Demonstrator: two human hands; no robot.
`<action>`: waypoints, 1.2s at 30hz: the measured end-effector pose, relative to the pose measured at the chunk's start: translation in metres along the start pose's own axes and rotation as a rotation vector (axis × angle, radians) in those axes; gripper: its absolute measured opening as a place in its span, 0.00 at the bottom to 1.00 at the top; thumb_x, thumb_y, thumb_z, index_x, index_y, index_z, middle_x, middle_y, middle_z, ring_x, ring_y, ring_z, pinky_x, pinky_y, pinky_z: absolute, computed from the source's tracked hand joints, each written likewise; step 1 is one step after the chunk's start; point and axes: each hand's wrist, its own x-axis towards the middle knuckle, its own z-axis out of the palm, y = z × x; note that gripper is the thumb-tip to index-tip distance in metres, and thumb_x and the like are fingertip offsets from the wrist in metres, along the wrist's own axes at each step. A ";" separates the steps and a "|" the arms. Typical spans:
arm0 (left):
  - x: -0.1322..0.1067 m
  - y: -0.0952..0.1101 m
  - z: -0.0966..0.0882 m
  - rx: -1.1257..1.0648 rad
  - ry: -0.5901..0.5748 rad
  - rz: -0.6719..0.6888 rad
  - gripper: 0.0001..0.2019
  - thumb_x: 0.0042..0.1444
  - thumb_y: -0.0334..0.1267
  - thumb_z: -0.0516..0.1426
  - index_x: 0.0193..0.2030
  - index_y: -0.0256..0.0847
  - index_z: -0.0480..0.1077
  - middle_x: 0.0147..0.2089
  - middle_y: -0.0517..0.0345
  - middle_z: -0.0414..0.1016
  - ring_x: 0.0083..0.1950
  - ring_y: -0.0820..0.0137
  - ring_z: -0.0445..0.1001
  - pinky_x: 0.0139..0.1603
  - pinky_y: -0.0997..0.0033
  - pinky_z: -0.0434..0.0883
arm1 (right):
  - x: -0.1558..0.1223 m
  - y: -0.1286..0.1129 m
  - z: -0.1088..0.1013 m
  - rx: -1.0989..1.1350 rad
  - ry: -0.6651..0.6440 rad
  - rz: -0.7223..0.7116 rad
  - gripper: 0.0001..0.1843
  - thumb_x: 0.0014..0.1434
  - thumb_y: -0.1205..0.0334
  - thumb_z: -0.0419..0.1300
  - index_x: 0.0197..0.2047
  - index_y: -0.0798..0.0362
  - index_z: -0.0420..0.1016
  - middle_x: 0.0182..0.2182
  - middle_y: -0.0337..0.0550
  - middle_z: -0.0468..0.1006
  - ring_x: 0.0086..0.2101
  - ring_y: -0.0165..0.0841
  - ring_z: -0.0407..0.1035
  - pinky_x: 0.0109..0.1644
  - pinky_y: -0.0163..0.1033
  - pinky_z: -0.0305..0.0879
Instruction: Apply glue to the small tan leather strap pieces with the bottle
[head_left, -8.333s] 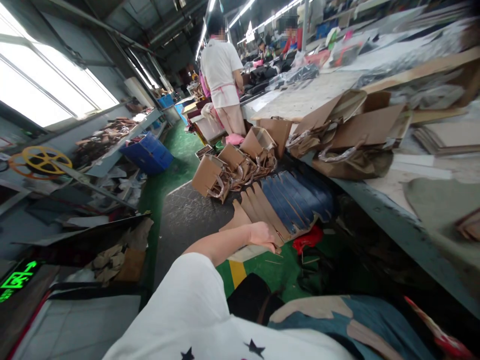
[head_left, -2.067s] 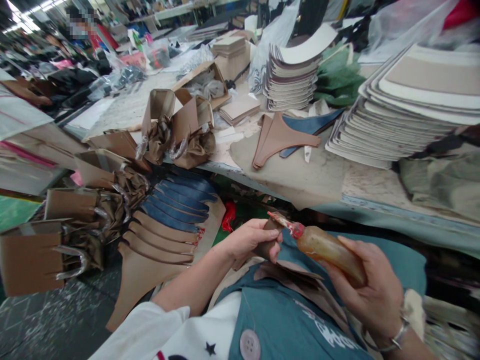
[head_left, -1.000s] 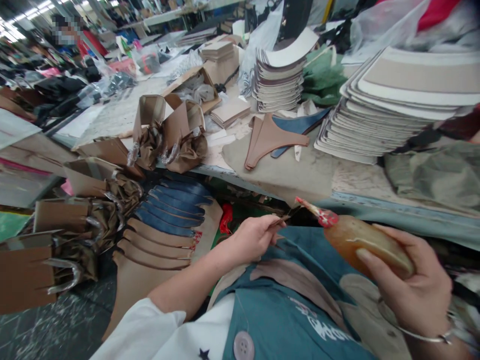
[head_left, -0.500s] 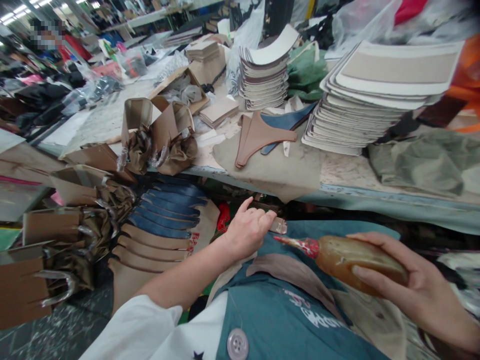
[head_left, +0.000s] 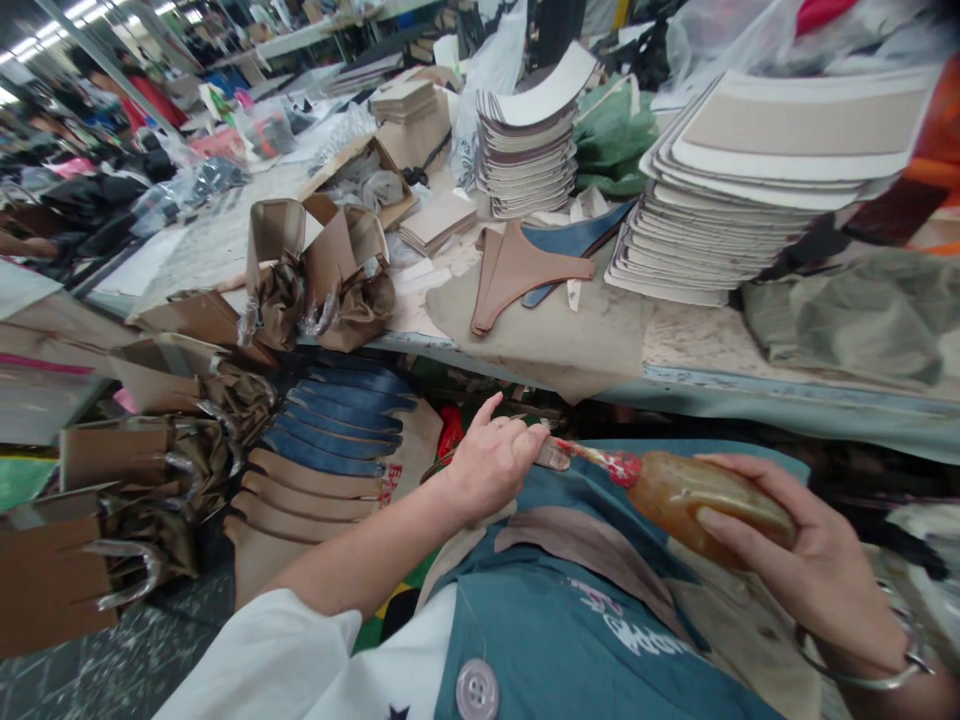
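Observation:
My right hand [head_left: 806, 565] is wrapped round an amber squeeze bottle [head_left: 705, 493] with a red, smeared nozzle. The nozzle tip touches a small brown leather piece [head_left: 553, 455] pinched between the fingers of my left hand [head_left: 491, 463]. Both hands hover over my lap, where a larger brown leather piece [head_left: 585, 540] lies on a teal apron [head_left: 570, 640]. Just ahead is the edge of a worktable [head_left: 750, 395].
On the worktable lie a brown Y-shaped cutout [head_left: 517, 270] over a blue one, stacks of white and beige boards [head_left: 750, 190], and folded brown bags [head_left: 322, 270]. At the lower left, rows of blue and brown cut pieces [head_left: 330, 450] are fanned out beside more bags [head_left: 112, 470].
My left hand went from the cut pieces on the floor to my lap with a small piece. The bottle's nozzle lifted, then came down against that piece.

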 end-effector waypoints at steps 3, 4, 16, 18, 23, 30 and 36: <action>-0.001 -0.002 0.001 0.001 0.000 0.004 0.16 0.57 0.28 0.46 0.50 0.36 0.66 0.34 0.53 0.72 0.36 0.68 0.70 0.65 0.49 0.48 | -0.004 -0.005 0.001 -0.006 -0.130 0.008 0.21 0.49 0.50 0.64 0.46 0.47 0.70 0.39 0.41 0.76 0.35 0.36 0.73 0.37 0.33 0.72; -0.002 -0.002 0.001 -0.001 -0.005 0.003 0.16 0.57 0.28 0.46 0.50 0.35 0.67 0.34 0.53 0.72 0.36 0.68 0.70 0.65 0.49 0.48 | -0.005 -0.007 0.001 -0.003 -0.167 0.009 0.21 0.50 0.50 0.63 0.46 0.47 0.69 0.39 0.41 0.76 0.36 0.36 0.73 0.37 0.33 0.72; -0.006 -0.005 -0.003 0.023 0.006 -0.014 0.16 0.57 0.29 0.45 0.49 0.39 0.66 0.32 0.56 0.71 0.35 0.69 0.69 0.65 0.48 0.48 | 0.006 0.004 0.017 0.031 0.002 0.080 0.22 0.47 0.49 0.65 0.44 0.49 0.71 0.37 0.42 0.77 0.34 0.37 0.73 0.36 0.37 0.72; -0.007 -0.006 -0.002 0.021 0.003 -0.015 0.15 0.57 0.30 0.46 0.48 0.38 0.67 0.32 0.56 0.71 0.35 0.69 0.69 0.65 0.48 0.48 | 0.005 0.000 0.020 0.095 -0.063 0.073 0.23 0.47 0.50 0.65 0.45 0.50 0.70 0.37 0.43 0.77 0.33 0.37 0.73 0.35 0.37 0.73; -0.004 -0.019 -0.003 -0.101 0.098 -0.109 0.17 0.52 0.25 0.47 0.47 0.35 0.67 0.36 0.53 0.73 0.39 0.68 0.71 0.63 0.52 0.53 | 0.011 0.011 0.028 0.240 0.040 0.170 0.22 0.45 0.51 0.67 0.43 0.48 0.72 0.37 0.41 0.77 0.34 0.38 0.73 0.34 0.38 0.73; 0.028 -0.055 -0.049 -0.935 0.519 -0.565 0.12 0.59 0.41 0.51 0.45 0.38 0.69 0.25 0.61 0.68 0.28 0.74 0.69 0.38 0.73 0.68 | 0.016 0.045 0.052 0.836 -0.095 0.202 0.21 0.57 0.51 0.54 0.52 0.47 0.70 0.47 0.48 0.76 0.37 0.41 0.75 0.35 0.46 0.74; 0.046 -0.057 -0.083 -1.691 0.603 -0.621 0.09 0.58 0.36 0.54 0.43 0.35 0.67 0.24 0.64 0.66 0.27 0.76 0.70 0.40 0.67 0.72 | 0.020 0.021 0.101 0.965 -0.491 0.214 0.28 0.49 0.47 0.61 0.52 0.48 0.68 0.62 0.48 0.60 0.52 0.45 0.65 0.53 0.52 0.64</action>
